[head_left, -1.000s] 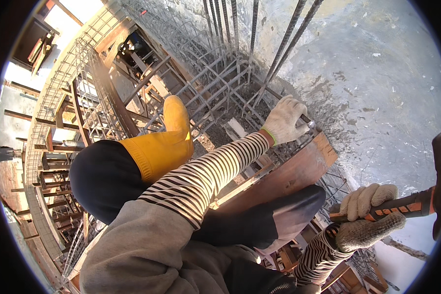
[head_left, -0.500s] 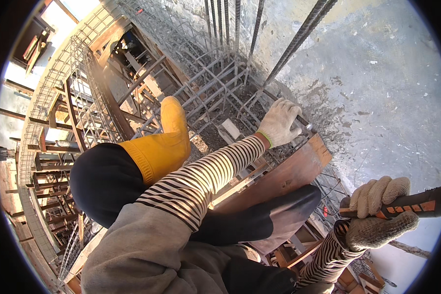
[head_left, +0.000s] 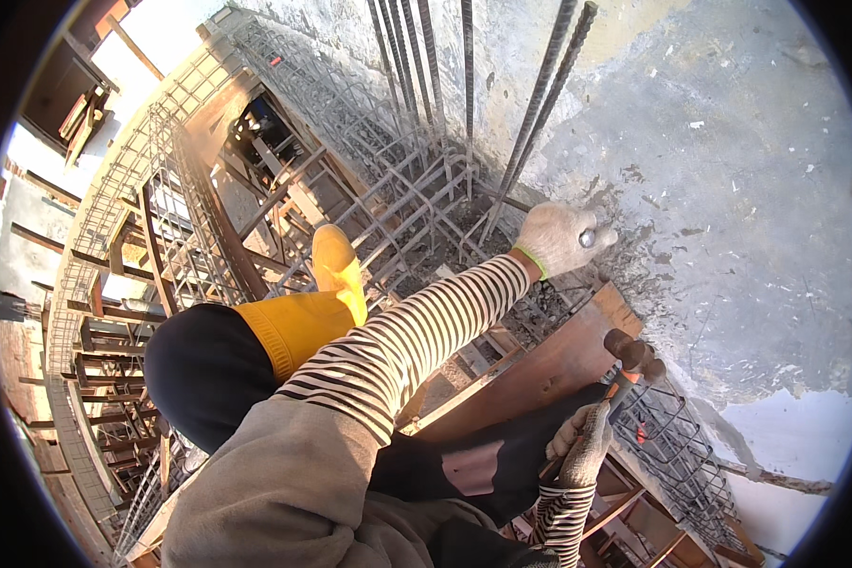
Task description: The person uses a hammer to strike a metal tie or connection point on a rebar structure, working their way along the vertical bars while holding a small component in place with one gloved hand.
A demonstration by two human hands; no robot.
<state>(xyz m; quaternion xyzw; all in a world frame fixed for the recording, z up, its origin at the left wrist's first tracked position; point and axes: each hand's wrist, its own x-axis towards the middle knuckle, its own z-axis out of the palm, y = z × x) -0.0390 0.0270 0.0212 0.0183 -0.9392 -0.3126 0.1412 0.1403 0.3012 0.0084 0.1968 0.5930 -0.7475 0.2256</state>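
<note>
My left hand (head_left: 557,241), in a pale knit glove, is closed around a metal rod at the base of the wall. Only the rod's round, shiny end (head_left: 587,238) shows beside the thumb, and what lies at its other end is hidden. Lower right, my right hand (head_left: 579,447), gloved too, grips a hammer (head_left: 632,356) by its black and orange handle. The brown, worn hammer head points up and away from me, below my left hand and apart from the rod. A reddish-brown wooden board (head_left: 549,364) slants between my two hands.
Upright steel bars (head_left: 530,114) rise near the grey concrete wall (head_left: 719,189). Crossing rebar (head_left: 412,204) fills the gap beyond my yellow boot (head_left: 327,289). A curved mesh of steel (head_left: 95,227) and timber props run down the left. Another rebar cage (head_left: 677,440) lies lower right.
My right hand has swung the hammer down and left, bringing its head into view. My left hand has turned and closed around the rod, whose end now faces me. The view has shifted slightly.
</note>
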